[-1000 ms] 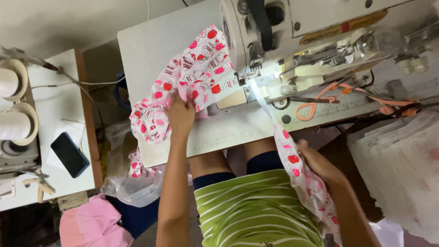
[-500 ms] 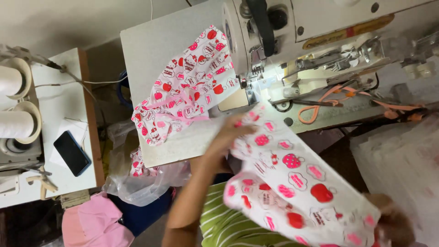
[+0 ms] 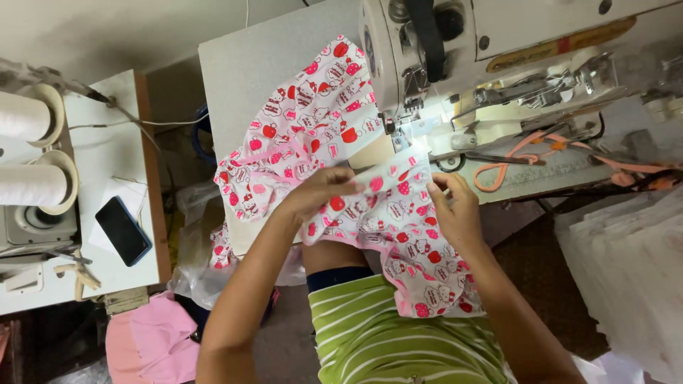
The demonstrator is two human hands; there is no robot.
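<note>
A: Starting well left of the sewing machine (image 3: 498, 50), what do you see?

B: Two white thread cones (image 3: 28, 149) on a stand, cut off by the frame edge. Nearer the machine, a dark flat phone (image 3: 122, 230) lies on a white side table (image 3: 114, 156), close to its front edge. Below that table sits a pink bundle (image 3: 153, 341), soft and crumpled.

A: And the worktop?

B: The grey worktop (image 3: 270, 64) is smooth and bare at its far left corner, which is the only open room. The printed fabric (image 3: 306, 142), thin white cloth with red and pink motifs, is heaped just left of the machine's needle and spills over the worktop's front edge into the person's lap.

A: The hands?

B: The left hand (image 3: 320, 190) pinches a fold of the fabric in front of the needle area, fingers curled closed on it. The right hand (image 3: 455, 210) grips the same piece just right of that, thumb on top. The cloth stretches between them.

A: Right of the machine?

B: Orange-handled scissors (image 3: 512, 162) lie on the machine bed, beside an orange strap. Farther right, a pale stack of material (image 3: 633, 277) is blurred and cut off. The needle itself is hard to make out in the lamp glare.
</note>
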